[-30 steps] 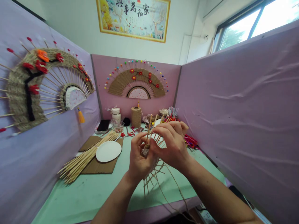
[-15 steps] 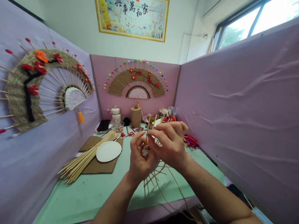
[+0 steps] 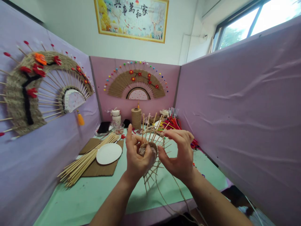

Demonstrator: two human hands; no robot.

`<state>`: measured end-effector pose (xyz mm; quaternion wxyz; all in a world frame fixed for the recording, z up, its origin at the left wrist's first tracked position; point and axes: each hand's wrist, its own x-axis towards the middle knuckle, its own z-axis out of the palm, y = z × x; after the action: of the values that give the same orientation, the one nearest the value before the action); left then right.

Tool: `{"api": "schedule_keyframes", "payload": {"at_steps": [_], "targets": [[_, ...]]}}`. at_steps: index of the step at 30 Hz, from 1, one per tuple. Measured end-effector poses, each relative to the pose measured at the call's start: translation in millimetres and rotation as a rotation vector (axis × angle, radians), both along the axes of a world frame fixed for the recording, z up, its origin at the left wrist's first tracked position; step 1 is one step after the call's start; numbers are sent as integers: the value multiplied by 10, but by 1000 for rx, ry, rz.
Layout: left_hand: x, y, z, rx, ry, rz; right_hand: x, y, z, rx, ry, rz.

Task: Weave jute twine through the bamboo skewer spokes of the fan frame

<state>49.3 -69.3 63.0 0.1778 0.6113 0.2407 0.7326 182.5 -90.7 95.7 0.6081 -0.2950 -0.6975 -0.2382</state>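
Note:
My left hand [image 3: 137,161] grips a half-made round frame of thin wooden sticks with a cardboard and twine centre [image 3: 154,147]. Its thumb presses on the centre while the index finger points up. Sticks fan out from the centre upward, rightward and below the hand. My right hand [image 3: 180,153] is beside the frame, thumb and index finger spread apart. A loop of twine curves across the upper sticks to near its index fingertip; whether the two touch, I cannot tell. Loose twine [image 3: 180,189] trails down over the table's front edge.
To the left, a bundle of sticks [image 3: 77,168] and a white oval card [image 3: 109,153] lie on brown cardboard [image 3: 101,171]. At the back stand a twine spool [image 3: 136,118] and a white jar [image 3: 116,117]. Red craft stems [image 3: 174,123] are at the back right. Partitions enclose the table.
My right hand has come away from the sticks to the right, and its pinched fingers have spread. My left index finger has straightened up. More of the frame's centre and upper sticks now shows.

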Motion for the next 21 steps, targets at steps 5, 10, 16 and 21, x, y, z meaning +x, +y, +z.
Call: {"api": "schedule_keyframes", "payload": {"at_steps": [5, 10, 16, 21], "targets": [[-59, 169, -64, 71, 50, 122, 47, 75, -162, -124, 82, 21], [-107, 368, -301, 247, 117, 289, 3, 83, -417, -338, 211, 124], [-47, 458, -606, 428, 388, 422, -163, 15, -710, -780, 315, 334], [33, 539, -810, 518, 467, 387, -200, 157, -885, -1038, 689, 592]]}}
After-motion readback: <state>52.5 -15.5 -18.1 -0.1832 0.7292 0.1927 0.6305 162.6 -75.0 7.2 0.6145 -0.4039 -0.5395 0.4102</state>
